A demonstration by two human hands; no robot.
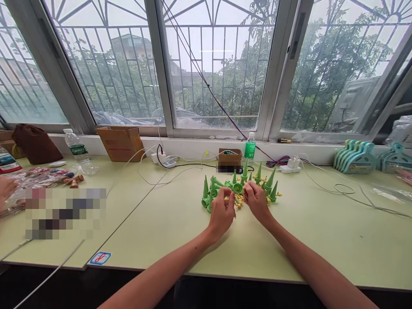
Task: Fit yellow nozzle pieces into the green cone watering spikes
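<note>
A cluster of green plastic cone-shaped spikes stands and lies on the table, with small yellow plastic pieces among them. At the near left side of this pile is my left hand, its fingers and thumb curled inward; what they grip, if anything, is too small to make out. Just to the right, my right hand is closed in a pinch, a bit of yellow showing at the fingertips. A green round cap end faces me between the two hands.
Behind the pile are a small cardboard box and a green-labelled bottle. Power strips and cables run along the window side. Light-blue plastic hangers stand at right. Another person's hand is at far left beside bagged items.
</note>
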